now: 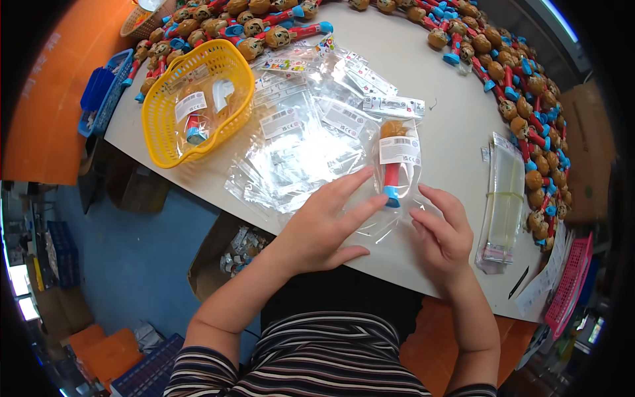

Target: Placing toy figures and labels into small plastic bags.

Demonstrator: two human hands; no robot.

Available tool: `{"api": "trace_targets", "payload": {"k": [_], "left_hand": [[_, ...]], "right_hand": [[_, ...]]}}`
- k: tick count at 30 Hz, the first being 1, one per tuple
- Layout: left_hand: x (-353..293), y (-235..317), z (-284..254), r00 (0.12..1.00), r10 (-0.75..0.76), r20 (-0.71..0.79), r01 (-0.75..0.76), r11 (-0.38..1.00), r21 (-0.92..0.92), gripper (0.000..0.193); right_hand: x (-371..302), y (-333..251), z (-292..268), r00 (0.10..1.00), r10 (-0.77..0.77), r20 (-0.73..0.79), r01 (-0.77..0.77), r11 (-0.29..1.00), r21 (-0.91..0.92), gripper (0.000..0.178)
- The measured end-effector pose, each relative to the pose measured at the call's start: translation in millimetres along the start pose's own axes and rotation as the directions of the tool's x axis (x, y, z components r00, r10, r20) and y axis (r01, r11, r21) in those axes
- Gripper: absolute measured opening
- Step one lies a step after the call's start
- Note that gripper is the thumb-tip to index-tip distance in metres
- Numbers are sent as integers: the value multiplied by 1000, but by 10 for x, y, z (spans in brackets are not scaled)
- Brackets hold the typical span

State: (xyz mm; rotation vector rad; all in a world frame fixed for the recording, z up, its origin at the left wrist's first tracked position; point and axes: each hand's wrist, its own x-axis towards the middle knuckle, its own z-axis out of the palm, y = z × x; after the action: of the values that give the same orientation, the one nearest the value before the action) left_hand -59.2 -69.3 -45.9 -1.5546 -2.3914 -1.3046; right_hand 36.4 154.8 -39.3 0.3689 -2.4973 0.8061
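Note:
In front of me on the white table lies a clear plastic bag (413,173) with a white printed label. Inside it is a toy with a brown round head, a red stem (391,174) and a blue foot. My left hand (324,225) rests over the bag's lower left side, its fingers spread and a fingertip at the blue foot. At the bag's lower right edge is my right hand (444,233), its fingers bent but apart, with nothing seen between them. Flat clear bags (301,149) with labels are heaped to the left of the bagged toy.
A yellow basket (151,126) at the left holds a bagged toy. Loose toys (522,106) are piled along the far and right edges. A banded stack of clear bags (501,198) lies right. Beyond are a blue basket (119,83) and a pink basket (570,284).

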Motion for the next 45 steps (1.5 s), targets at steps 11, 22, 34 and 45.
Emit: {"api": "trace_targets", "payload": {"k": [11, 22, 34, 45], "left_hand": [[79, -89, 151, 950, 178, -256, -203, 976, -74, 27], [76, -130, 175, 991, 33, -127, -78, 928, -365, 32], [-5, -7, 228, 975, -221, -5, 180, 808, -560, 20], [-50, 177, 332, 714, -651, 258, 532, 264, -805, 17]], "right_hand": [[-169, -9, -60, 972, 233, 8, -229, 948, 221, 21], [-336, -51, -103, 723, 600, 344, -644, 403, 650, 16], [-363, -56, -102, 665, 645, 377, -618, 190, 763, 21], [-189, -163, -109, 395, 754, 525, -744, -73, 664, 13]]}}
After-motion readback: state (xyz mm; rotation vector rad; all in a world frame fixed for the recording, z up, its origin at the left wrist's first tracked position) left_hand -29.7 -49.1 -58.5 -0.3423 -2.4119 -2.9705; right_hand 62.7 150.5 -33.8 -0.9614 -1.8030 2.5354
